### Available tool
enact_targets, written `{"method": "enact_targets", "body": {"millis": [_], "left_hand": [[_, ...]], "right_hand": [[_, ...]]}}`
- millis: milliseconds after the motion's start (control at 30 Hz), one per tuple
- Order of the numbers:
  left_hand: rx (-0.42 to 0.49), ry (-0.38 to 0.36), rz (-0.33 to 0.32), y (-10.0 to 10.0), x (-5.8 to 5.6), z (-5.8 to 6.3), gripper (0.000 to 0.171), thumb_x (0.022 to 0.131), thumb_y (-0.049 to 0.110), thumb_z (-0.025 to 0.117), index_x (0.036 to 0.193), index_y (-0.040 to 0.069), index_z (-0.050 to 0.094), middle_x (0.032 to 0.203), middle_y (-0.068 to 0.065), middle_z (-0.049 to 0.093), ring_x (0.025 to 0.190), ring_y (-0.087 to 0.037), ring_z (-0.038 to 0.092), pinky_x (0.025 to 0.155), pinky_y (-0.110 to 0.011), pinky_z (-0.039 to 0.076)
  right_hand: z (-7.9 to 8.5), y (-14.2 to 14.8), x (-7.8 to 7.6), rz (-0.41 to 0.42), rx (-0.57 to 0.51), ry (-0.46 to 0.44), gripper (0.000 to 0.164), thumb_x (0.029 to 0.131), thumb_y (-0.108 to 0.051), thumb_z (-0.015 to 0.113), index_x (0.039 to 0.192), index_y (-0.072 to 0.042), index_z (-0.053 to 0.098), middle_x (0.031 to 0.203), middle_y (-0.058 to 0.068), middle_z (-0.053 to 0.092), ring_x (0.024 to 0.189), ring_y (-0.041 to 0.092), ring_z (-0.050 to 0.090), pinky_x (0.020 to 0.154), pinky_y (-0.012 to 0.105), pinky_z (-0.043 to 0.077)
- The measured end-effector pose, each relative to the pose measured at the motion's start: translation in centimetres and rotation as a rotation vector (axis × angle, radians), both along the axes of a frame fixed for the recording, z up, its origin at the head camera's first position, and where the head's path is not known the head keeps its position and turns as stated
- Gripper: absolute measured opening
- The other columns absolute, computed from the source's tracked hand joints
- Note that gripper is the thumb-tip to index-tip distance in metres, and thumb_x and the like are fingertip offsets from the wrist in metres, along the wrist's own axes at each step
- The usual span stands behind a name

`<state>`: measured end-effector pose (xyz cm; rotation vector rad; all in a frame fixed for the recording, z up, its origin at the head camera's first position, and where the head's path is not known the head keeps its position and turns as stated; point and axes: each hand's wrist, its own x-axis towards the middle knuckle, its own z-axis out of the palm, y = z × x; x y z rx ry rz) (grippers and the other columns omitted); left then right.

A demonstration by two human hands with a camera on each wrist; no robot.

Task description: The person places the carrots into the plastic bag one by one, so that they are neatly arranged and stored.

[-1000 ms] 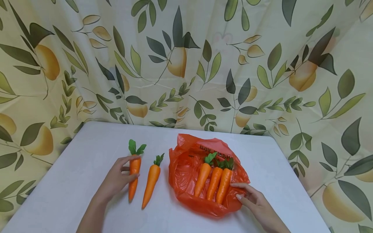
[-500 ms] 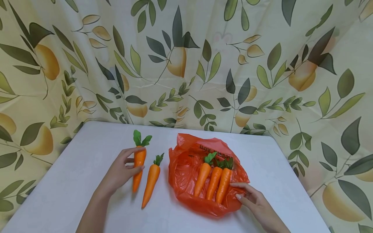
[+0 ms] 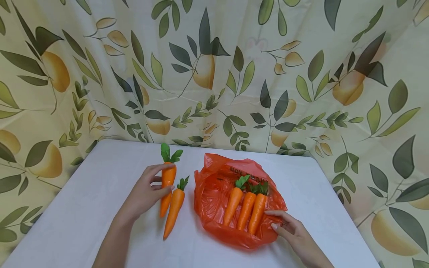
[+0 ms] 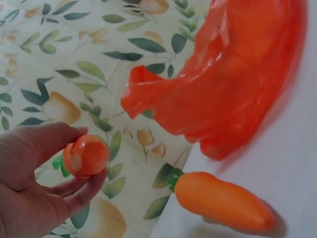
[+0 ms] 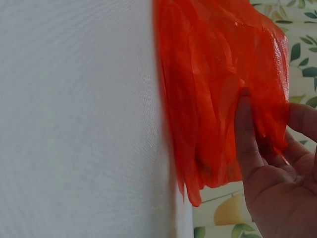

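Observation:
My left hand (image 3: 144, 193) grips a carrot (image 3: 169, 174) between thumb and fingers, its green leaves pointing up and away. In the left wrist view that carrot (image 4: 93, 154) is seen end-on, raised off the table. A second carrot (image 3: 174, 211) lies on the table just right of it, partly overlapped in the head view. Three carrots (image 3: 232, 207) rest side by side in an open red plastic bag (image 3: 211, 203), leaves toward the back. At the bag's right edge, my right hand (image 3: 295, 231) pinches the film; the right wrist view shows thumb and fingers (image 5: 246, 134) around crumpled plastic.
A white-covered table (image 3: 110, 163) carries everything. Behind it and along both sides hangs a curtain (image 3: 207, 108) printed with leaves and fruit. Dark lettering shows on the bag's inner back side.
My left hand has lifted the carrot and carried it right and away from me, over beside the second carrot. The right hand and the bag have stayed in place.

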<state>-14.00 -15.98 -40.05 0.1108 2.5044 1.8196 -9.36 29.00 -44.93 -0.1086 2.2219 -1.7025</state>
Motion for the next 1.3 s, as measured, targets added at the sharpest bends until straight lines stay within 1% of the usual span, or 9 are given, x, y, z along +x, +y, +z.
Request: {"method": "enact_targets", "body": {"millis": [133,267,400,667,900,1000,1167,1300], "left_hand": [[0.019,0.000,-0.018,0.7,0.0,0.8,0.056,0.093,0.005,0.076,0.142,0.027,0.062,0.147,-0.007,0.041,0.123,-0.036,0.055,0.088,-0.040,0.059],[0.025,0.027,-0.041,1.4,0.1,1.6,0.056,0.093,0.004,0.076,0.142,0.028,0.061,0.147,-0.005,0.042,0.125,-0.034,0.052,0.090,-0.039,0.058],[0.030,0.044,-0.060,2.2,0.1,2.0,0.059,0.092,0.002,0.077,0.142,0.029,0.061,0.147,-0.003,0.043,0.123,-0.033,0.054,0.090,-0.039,0.058],[0.011,0.095,-0.103,3.5,-0.2,2.6,0.059,0.091,0.002,0.076,0.141,0.032,0.062,0.148,0.000,0.044,0.121,-0.030,0.057,0.096,-0.041,0.055],[0.035,0.085,-0.137,5.0,-0.1,3.0,0.060,0.092,0.004,0.077,0.139,0.038,0.062,0.148,0.003,0.045,0.121,-0.029,0.058,0.098,-0.042,0.054],[0.051,0.091,-0.159,5.8,0.0,3.2,0.061,0.091,0.004,0.078,0.140,0.037,0.062,0.148,0.004,0.045,0.121,-0.028,0.059,0.098,-0.041,0.054],[0.064,0.124,-0.201,6.9,-0.1,3.4,0.060,0.091,0.004,0.079,0.142,0.032,0.062,0.147,0.004,0.046,0.120,-0.027,0.059,0.098,-0.039,0.054],[0.071,0.142,-0.225,7.6,-0.2,3.5,0.058,0.091,0.006,0.079,0.141,0.031,0.063,0.146,0.002,0.047,0.116,-0.027,0.059,0.099,-0.040,0.053]], "right_hand": [[-0.1,0.0,0.0,0.003,-0.002,-0.001,0.046,0.106,-0.021,0.060,0.147,-0.002,0.051,0.151,0.021,0.048,0.122,0.005,0.057,0.096,0.028,0.052],[-0.1,0.1,0.1,0.005,-0.004,0.000,0.047,0.107,-0.021,0.060,0.147,-0.001,0.051,0.149,0.021,0.049,0.122,0.006,0.057,0.096,0.028,0.052],[-0.2,0.1,0.1,0.014,-0.011,0.006,0.046,0.107,-0.021,0.059,0.147,0.000,0.051,0.149,0.023,0.049,0.121,0.006,0.058,0.096,0.028,0.052],[-0.2,0.1,0.1,0.024,-0.006,0.025,0.045,0.107,-0.020,0.060,0.147,0.000,0.051,0.150,0.023,0.048,0.122,0.006,0.057,0.096,0.027,0.052],[-0.2,0.1,0.1,0.026,-0.005,0.031,0.045,0.106,-0.020,0.060,0.146,0.000,0.052,0.149,0.023,0.048,0.122,0.007,0.058,0.096,0.027,0.052],[-0.2,0.2,0.2,0.032,-0.008,0.040,0.045,0.106,-0.019,0.060,0.146,0.001,0.051,0.149,0.024,0.048,0.122,0.006,0.058,0.096,0.028,0.052],[-0.1,0.2,0.2,0.035,-0.013,0.050,0.044,0.106,-0.018,0.059,0.145,0.001,0.052,0.150,0.025,0.047,0.123,0.005,0.057,0.097,0.028,0.052],[-0.1,0.2,0.2,0.039,-0.014,0.051,0.044,0.107,-0.018,0.059,0.145,0.000,0.052,0.150,0.024,0.047,0.123,0.005,0.057,0.097,0.027,0.051]]}}
